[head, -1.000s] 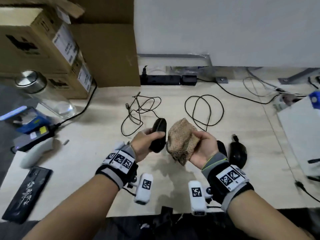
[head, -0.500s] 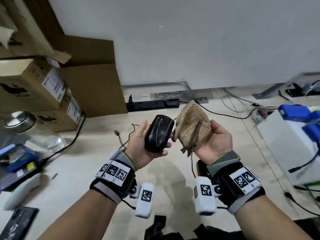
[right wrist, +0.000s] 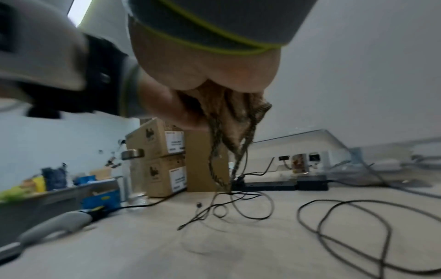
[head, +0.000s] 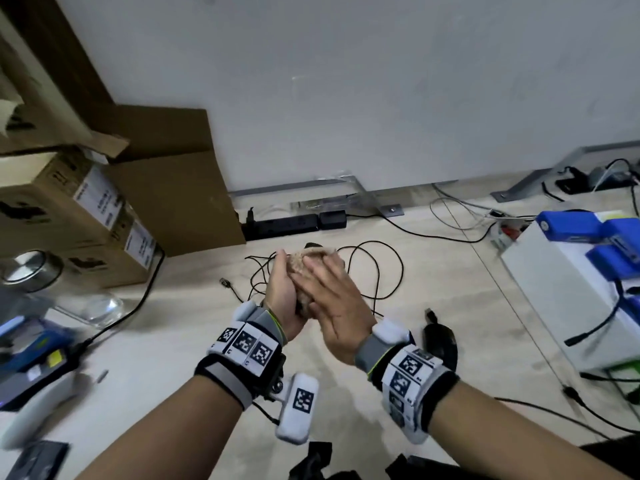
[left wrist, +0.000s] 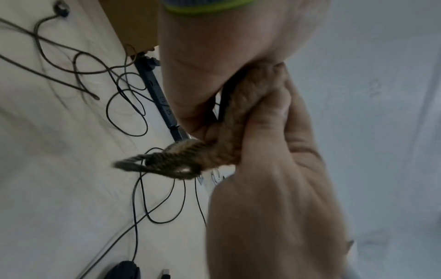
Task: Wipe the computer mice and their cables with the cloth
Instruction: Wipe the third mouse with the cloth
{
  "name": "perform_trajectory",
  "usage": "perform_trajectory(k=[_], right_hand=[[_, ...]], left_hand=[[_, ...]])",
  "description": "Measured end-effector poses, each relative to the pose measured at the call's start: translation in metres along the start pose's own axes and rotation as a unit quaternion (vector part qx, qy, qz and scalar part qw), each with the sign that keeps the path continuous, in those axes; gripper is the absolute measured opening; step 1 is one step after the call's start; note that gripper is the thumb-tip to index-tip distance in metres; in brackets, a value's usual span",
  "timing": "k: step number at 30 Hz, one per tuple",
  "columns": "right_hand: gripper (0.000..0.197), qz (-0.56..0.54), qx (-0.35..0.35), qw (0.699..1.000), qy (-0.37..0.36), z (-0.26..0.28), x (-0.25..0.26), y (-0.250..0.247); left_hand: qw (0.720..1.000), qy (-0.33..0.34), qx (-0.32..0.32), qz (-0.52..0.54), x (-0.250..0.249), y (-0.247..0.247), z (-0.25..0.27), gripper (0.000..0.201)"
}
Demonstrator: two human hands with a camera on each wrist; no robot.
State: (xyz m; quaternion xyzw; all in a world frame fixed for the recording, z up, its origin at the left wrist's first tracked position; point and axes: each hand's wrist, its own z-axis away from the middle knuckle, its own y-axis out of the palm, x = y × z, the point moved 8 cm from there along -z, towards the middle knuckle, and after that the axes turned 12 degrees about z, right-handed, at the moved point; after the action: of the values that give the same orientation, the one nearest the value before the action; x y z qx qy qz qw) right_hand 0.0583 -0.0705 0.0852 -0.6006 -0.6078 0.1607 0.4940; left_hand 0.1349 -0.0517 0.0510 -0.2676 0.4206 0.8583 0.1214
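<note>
My left hand [head: 282, 289] grips a black mouse [head: 311, 244] above the desk; only its dark tip shows over the cloth. My right hand [head: 332, 299] lies on top with fingers stretched out, pressing the tan woven cloth [head: 313, 254] onto the mouse. In the left wrist view the cloth [left wrist: 224, 151] is squeezed between both palms, its frayed end hanging out beside the mouse's dark edge [left wrist: 224, 100]. In the right wrist view the cloth [right wrist: 229, 117] dangles under my palm. A second black mouse [head: 440, 344] lies on the desk to the right. Black cables [head: 375, 268] coil beneath my hands.
Cardboard boxes [head: 104, 220] stand at the back left, a black power strip [head: 280, 225] along the wall. A glass jar with a metal lid [head: 31, 271] and a white controller [head: 34, 410] sit left. A white box with blue parts [head: 571, 271] is at the right.
My right hand has turned palm-down and brought the cloth over the mouse in my left hand. Both hands moved away from me, and the mouse is now almost covered.
</note>
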Motion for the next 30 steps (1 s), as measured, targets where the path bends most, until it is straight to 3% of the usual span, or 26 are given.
perform_trajectory(k=[2, 3, 5, 6, 7, 8, 10, 13, 15, 18, 20, 22, 23, 24, 25, 27, 28, 30], right_hand=[[0.044, -0.037, -0.018, 0.998, 0.05, -0.011, -0.017, -0.008], [0.043, -0.079, -0.023, 0.99, 0.111, -0.015, -0.03, -0.009], [0.044, -0.204, -0.027, 0.944, 0.259, -0.017, -0.051, -0.005], [0.045, -0.239, -0.03, 0.922, 0.304, -0.015, -0.054, -0.003], [0.046, -0.238, -0.039, 0.919, 0.312, -0.014, -0.048, -0.005], [0.046, -0.202, -0.047, 0.937, 0.283, -0.013, -0.036, -0.009], [0.044, -0.084, -0.04, 0.984, 0.152, -0.01, 0.004, -0.011], [0.044, 0.008, -0.028, 1.0, 0.006, -0.002, 0.028, -0.007], [0.043, -0.005, -0.029, 0.999, -0.013, -0.007, 0.017, -0.011], [0.039, -0.089, -0.017, 0.99, 0.107, -0.021, -0.017, -0.017], [0.035, -0.212, -0.012, 0.943, 0.255, -0.02, -0.045, -0.013], [0.045, -0.344, -0.019, 0.851, 0.397, -0.009, -0.061, 0.001], [0.051, -0.365, -0.037, 0.823, 0.434, -0.005, -0.064, 0.003], [0.053, -0.344, -0.064, 0.831, 0.432, -0.004, -0.063, -0.001], [0.052, -0.285, -0.095, 0.867, 0.398, -0.005, -0.056, -0.01], [0.05, -0.14, -0.126, 0.944, 0.27, -0.007, -0.027, -0.024], [0.047, -0.08, -0.12, 0.969, 0.202, -0.008, -0.007, -0.026], [0.039, -0.004, -0.114, 0.99, 0.085, 0.0, 0.021, -0.022]], left_hand=[[0.998, 0.012, 0.014, -0.054, 0.002, 0.003, 0.006, 0.075], [0.996, 0.022, 0.019, -0.088, 0.003, 0.004, 0.007, 0.073], [0.99, 0.037, 0.028, -0.13, 0.005, 0.005, 0.011, 0.072], [0.99, 0.038, 0.026, -0.13, 0.007, 0.006, 0.012, 0.072], [0.992, 0.038, 0.02, -0.118, 0.007, 0.005, 0.012, 0.072], [0.995, 0.036, 0.018, -0.09, 0.007, 0.006, 0.012, 0.073], [0.999, 0.037, 0.023, -0.014, 0.001, 0.007, 0.012, 0.08], [0.998, 0.009, 0.054, 0.029, -0.003, 0.01, 0.015, 0.095], [0.998, 0.005, 0.061, 0.002, -0.002, 0.008, 0.015, 0.097], [0.99, 0.014, 0.066, -0.12, 0.001, 0.007, 0.018, 0.086], [0.982, 0.023, 0.078, -0.172, 0.003, 0.013, 0.023, 0.078], [0.981, 0.019, 0.075, -0.181, 0.005, 0.015, 0.027, 0.077], [0.982, 0.018, 0.074, -0.173, 0.006, 0.017, 0.028, 0.079], [0.985, 0.012, 0.068, -0.161, 0.008, 0.016, 0.026, 0.081], [0.988, 0.002, 0.061, -0.141, 0.01, 0.016, 0.024, 0.083], [0.995, -0.022, 0.064, -0.08, 0.011, 0.018, 0.019, 0.09], [0.996, -0.027, 0.071, -0.045, 0.009, 0.021, 0.019, 0.096], [0.995, -0.041, 0.093, 0.011, 0.005, 0.027, 0.02, 0.107]])
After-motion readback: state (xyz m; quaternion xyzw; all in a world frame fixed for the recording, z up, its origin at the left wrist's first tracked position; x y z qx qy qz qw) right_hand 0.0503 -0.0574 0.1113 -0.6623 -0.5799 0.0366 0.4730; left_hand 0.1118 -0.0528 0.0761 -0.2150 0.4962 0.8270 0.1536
